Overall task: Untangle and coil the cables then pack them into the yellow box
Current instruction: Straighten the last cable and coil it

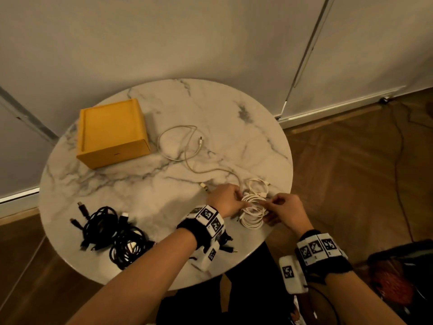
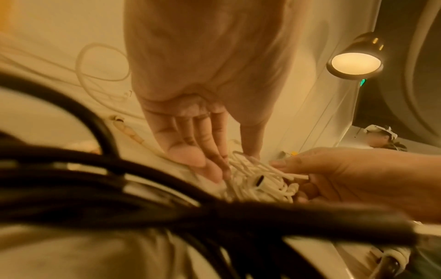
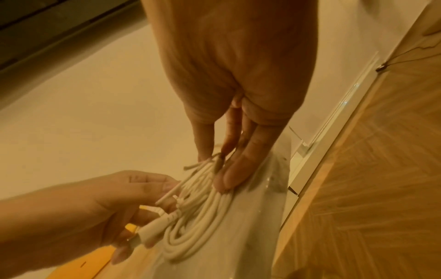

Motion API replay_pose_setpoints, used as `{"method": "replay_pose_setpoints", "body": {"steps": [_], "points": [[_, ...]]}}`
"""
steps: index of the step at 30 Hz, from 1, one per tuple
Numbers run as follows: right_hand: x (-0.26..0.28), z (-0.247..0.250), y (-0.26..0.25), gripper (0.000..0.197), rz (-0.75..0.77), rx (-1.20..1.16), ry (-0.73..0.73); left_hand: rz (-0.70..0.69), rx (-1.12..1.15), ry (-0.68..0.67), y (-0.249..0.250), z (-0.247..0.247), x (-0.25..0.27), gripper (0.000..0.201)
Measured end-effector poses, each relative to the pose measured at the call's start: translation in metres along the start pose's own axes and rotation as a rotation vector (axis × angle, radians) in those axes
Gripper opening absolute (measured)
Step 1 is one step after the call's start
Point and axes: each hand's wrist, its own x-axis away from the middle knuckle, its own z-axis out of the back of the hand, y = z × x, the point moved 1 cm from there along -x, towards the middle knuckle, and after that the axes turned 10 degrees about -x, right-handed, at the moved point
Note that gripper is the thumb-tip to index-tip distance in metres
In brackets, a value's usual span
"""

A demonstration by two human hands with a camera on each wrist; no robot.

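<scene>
A white cable coil (image 1: 253,214) lies near the front right edge of the round marble table (image 1: 131,184). My left hand (image 1: 226,199) grips its left side, fingers curled under a connector end (image 3: 155,224). My right hand (image 1: 281,207) pinches the right side of the coil (image 3: 198,217) between thumb and straight fingers (image 3: 226,179). The left wrist view has the coil (image 2: 257,186) between both hands. A smaller white coil (image 1: 257,186) sits just behind. A loose white cable (image 1: 185,148) loops across the middle. The yellow box (image 1: 112,132) stands at the back left with its lid on.
A tangle of black cables (image 1: 112,233) lies at the front left of the table, and blurred strands of it (image 2: 143,198) cross the left wrist view. The table edge runs close under my right hand. Wooden floor (image 1: 351,172) and white walls surround the table.
</scene>
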Motion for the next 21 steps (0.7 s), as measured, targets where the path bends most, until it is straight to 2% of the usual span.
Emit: {"method": "replay_pose_setpoints", "body": {"steps": [5, 10, 18, 21], "points": [[0.006, 0.007, 0.002, 0.03, 0.003, 0.053, -0.022, 0.013, 0.201, -0.03, -0.008, -0.007, -0.002, 0.044], [0.009, 0.009, 0.004, 0.03, -0.026, 0.014, 0.0, 0.016, 0.222, 0.038, 0.001, -0.006, 0.0, 0.057], [0.014, 0.02, 0.0, 0.026, -0.048, -0.083, 0.066, 0.045, 0.308, 0.08, 0.007, -0.002, -0.005, 0.051], [0.018, 0.029, 0.002, 0.023, -0.045, -0.078, 0.06, 0.14, 0.519, 0.127, 0.001, 0.024, 0.001, 0.037]]}}
